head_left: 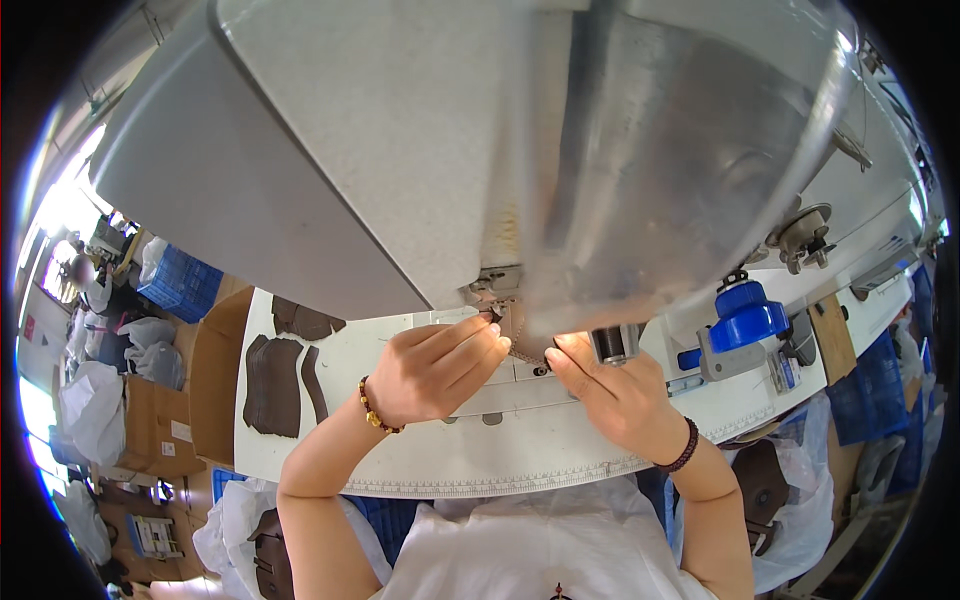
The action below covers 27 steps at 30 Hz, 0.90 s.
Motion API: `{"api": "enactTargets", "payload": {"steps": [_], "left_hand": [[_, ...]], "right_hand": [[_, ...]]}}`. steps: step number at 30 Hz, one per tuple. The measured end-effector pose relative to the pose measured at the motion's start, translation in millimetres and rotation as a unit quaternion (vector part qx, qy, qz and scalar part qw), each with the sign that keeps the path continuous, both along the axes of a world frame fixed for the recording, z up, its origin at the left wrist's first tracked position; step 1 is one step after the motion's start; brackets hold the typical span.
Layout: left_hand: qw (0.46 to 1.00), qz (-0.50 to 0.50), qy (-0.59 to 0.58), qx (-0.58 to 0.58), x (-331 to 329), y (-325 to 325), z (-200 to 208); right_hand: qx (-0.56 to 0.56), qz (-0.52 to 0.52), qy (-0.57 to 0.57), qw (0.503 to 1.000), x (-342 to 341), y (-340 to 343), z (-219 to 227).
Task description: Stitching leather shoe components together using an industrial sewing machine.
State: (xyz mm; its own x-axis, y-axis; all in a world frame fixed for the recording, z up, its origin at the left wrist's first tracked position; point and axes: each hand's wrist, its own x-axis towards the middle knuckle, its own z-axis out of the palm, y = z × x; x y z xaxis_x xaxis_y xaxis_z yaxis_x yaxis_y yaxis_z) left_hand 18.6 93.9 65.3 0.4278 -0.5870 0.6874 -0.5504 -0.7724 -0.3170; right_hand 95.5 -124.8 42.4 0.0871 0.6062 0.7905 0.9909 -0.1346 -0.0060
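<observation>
A sewing machine (370, 130) fills the upper part of the view. Just below its needle and presser foot (494, 286), my left hand (430, 372) is closed in a pinch on a small dark brown piece (492, 316). My right hand (622, 402), right of the needle area, pinches a dark end close to the table. A narrow brown edge with a stitch-like row (524, 352) runs between the two hands. My fingers hide most of the piece, so its full shape cannot be seen.
On the white table (400, 465), left of my hand, lie a stack of brown cut pieces (272, 385), a narrow curved strip (314, 383) and more brown pieces (303, 318). A blue knob (745, 315) stands at right. Cardboard boxes (160, 425) and bagged pieces (757, 485) flank the table.
</observation>
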Motion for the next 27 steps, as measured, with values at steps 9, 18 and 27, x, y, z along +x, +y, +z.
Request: {"api": "enactTargets", "payload": {"steps": [9, 18, 27], "left_hand": [[0.999, -0.005, 0.035, -0.032, 4.9, 2.2, 1.1], [0.997, 0.017, 0.035, -0.063, 6.2, -0.3, -7.2], [0.998, 0.015, -0.009, -0.061, 12.9, 10.8, -21.1]], "right_hand": [[-0.008, 0.006, 0.067, 0.998, 14.0, 1.9, 5.1], [-0.041, 0.013, 0.230, 0.972, 17.3, -1.0, 27.1], [-0.018, 0.027, 0.266, 0.963, 21.8, 2.8, 28.4]]}}
